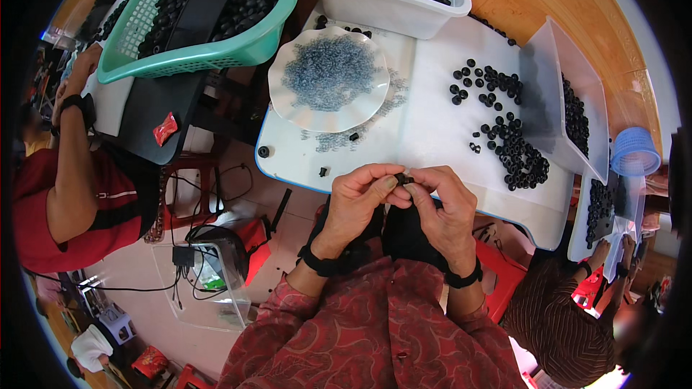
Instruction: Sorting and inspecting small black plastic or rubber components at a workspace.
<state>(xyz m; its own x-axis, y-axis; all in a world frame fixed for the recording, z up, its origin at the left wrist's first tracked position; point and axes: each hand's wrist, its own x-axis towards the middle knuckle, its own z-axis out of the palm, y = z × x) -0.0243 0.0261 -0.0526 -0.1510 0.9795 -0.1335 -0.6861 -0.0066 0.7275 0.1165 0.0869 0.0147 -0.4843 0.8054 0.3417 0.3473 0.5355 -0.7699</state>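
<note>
Fingertips of both hands, left (358,198) and right (445,205), pinch one small black ring (403,179) between them, just over the table's (432,137) near edge.

Green mesh basket (216,50) of black parts at upper left, white tub (389,3) beside it. Blue basket (634,153) at right edge. Red packet (165,129) on dark surface. Cables and clear box (216,274) on floor. 2 other people at left and lower right.
</note>
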